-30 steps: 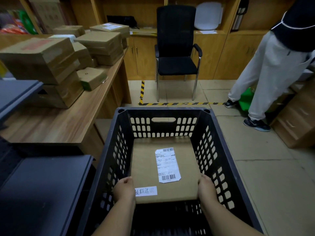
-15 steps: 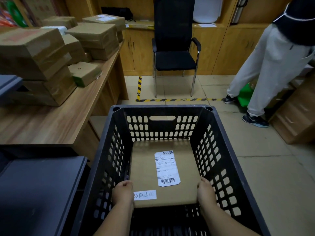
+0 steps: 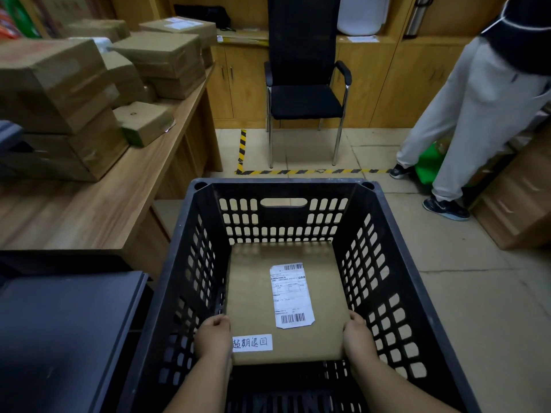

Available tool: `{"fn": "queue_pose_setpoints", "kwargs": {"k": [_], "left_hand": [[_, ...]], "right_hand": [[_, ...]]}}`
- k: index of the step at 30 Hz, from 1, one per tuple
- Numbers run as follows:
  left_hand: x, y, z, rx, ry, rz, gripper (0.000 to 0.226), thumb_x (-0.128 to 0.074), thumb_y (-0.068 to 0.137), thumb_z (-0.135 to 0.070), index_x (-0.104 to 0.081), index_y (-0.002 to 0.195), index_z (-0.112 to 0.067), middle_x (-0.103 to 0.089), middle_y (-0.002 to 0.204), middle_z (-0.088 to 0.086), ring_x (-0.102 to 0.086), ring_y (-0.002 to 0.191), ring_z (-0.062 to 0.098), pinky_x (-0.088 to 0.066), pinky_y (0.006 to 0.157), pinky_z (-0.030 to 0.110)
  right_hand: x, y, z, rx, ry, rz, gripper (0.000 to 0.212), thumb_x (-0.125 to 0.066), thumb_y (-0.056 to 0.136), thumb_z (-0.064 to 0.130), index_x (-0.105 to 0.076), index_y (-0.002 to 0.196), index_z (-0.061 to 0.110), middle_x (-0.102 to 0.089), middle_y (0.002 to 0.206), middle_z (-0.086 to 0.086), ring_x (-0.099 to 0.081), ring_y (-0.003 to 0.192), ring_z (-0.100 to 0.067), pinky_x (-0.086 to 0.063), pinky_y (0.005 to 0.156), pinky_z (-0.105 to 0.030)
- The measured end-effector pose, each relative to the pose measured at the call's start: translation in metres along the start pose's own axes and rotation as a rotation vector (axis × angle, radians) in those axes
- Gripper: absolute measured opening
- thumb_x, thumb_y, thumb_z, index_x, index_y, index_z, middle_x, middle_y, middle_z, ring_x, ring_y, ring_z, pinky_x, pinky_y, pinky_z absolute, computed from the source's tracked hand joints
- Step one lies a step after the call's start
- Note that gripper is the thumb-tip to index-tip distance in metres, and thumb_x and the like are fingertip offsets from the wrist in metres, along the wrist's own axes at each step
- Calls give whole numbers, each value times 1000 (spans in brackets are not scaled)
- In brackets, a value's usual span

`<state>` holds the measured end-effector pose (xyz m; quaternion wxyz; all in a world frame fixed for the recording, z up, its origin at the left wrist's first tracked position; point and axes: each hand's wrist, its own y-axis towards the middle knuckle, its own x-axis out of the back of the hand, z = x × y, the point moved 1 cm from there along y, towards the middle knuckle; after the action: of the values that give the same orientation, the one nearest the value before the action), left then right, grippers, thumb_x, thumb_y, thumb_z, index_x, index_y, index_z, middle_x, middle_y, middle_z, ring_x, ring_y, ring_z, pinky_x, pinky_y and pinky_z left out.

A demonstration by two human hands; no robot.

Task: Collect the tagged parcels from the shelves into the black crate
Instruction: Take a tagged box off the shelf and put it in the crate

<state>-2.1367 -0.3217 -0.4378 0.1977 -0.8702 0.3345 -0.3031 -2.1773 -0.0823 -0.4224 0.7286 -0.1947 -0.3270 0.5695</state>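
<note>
A flat brown cardboard parcel (image 3: 253, 296) with a white shipping label and a small handwritten white tag lies deep inside the black perforated crate (image 3: 387, 263). My left hand (image 3: 213, 335) grips the parcel's near left edge beside the tag. My right hand (image 3: 357, 336) grips its near right edge. Both forearms reach down into the crate from the bottom of the view. Whether the parcel rests on the crate's floor is hidden.
A wooden desk (image 3: 98, 213) on the left carries several taped cardboard boxes (image 3: 56, 84). A dark shelf unit (image 3: 65, 329) stands at the near left. A black chair (image 3: 304, 84) stands ahead behind yellow-black floor tape. A person in light trousers (image 3: 465, 108) stands at the right.
The parcel has sunk lower into the crate with both hands still on it. My view has tilted slightly, so the desk boxes and chair sit higher in the frame.
</note>
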Motion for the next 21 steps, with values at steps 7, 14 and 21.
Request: {"fn": "queue_pose_setpoints", "kwargs": {"k": [7,14,21], "left_hand": [[2,-4,-4,14,9,41,24,-50,91,-15,-67,106,-7,-69,98,16,-64,91,37,-53,87,47],[14,-32,-24,-65,142,78,34,-49,94,-17,-56,123,-1,-63,113,19,-57,95,32,-38,76,29],[50,-83,-56,-371,491,81,35,-48,94,-21,-55,125,-6,-60,125,13,-55,112,30,-38,78,27]], "right_hand": [[-2,-6,3,27,-94,-25,42,-33,97,9,-48,136,12,-52,131,-15,-53,89,-24,-43,83,-33],[-7,-35,24,193,-451,-97,51,-33,92,6,-39,142,13,-49,140,-11,-48,123,-32,-39,102,-38],[-1,-88,46,439,-734,-127,44,-39,91,15,-48,134,15,-48,139,-4,-42,125,-25,-39,100,-33]]}}
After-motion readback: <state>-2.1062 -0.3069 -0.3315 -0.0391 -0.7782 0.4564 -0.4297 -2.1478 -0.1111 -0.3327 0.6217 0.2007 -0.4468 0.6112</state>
